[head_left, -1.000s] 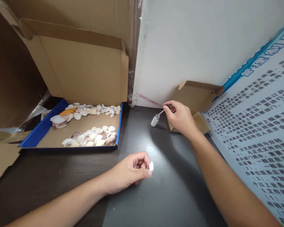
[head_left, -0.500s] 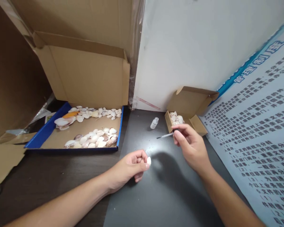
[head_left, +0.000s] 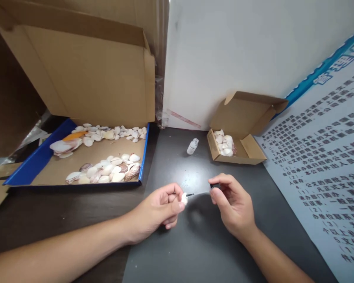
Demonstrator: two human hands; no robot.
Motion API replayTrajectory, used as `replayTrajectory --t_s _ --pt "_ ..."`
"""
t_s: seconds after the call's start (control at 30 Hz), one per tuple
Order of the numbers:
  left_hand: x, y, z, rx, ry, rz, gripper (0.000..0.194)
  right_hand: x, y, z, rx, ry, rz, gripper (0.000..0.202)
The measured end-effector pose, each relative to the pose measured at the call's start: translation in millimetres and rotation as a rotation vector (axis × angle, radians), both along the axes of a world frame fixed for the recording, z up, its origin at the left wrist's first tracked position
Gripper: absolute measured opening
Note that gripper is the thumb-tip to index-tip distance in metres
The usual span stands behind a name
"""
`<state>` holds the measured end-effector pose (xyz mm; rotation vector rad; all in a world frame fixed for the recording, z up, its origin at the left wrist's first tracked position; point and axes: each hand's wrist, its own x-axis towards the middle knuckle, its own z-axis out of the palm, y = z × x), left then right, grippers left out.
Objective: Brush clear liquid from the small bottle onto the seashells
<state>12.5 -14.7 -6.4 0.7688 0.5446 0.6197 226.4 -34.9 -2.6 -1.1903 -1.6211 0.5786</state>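
Observation:
Between the thumb and fingers of my left hand (head_left: 165,208) is a small white seashell (head_left: 184,199). My right hand (head_left: 233,204) pinches the black cap of a small brush (head_left: 214,185), whose thin pale stem points left. The brush's dark tip (head_left: 190,195) is at the shell; I cannot tell whether it touches the surface. Beyond both hands a small open glass bottle (head_left: 192,146) with a white label stands on the dark grey mat (head_left: 177,165).
At the left, an open blue-edged cardboard box (head_left: 47,165) holds several seashells (head_left: 106,169) in two groups. A smaller open carton (head_left: 238,159) with white shells (head_left: 224,143) stands at the back right. A white wall panel and a printed poster (head_left: 327,157) border the mat.
My right hand has moved down and slightly left, bringing the brush tip from the air to the shell. My left hand stays almost in place with the shell. The view has shifted slightly.

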Motion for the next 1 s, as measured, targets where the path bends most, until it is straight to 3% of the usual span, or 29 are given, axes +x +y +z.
replayTrajectory --t_s 0.33,0.57,0.7,1.0 --pt "-3.2 2.0 2.4 -0.071 -0.01 -0.015 0.028 0.3 -0.5 9.4 0.135 -0.055 0.08 0.024" --pt "-4.8 3.2 8.1 -0.154 -0.027 -0.017 0.023 -3.5 -11.6 25.4 0.325 -0.354 0.163 0.035" --pt "-4.8 2.5 7.8 -0.159 -0.025 0.011 0.022 -8.2 -14.6 25.0 0.329 -0.429 0.176 0.028" --pt "-4.1 3.6 6.0 -0.14 -0.036 0.019 0.019 -9.6 -15.7 26.6 0.308 -0.347 0.199 0.029"
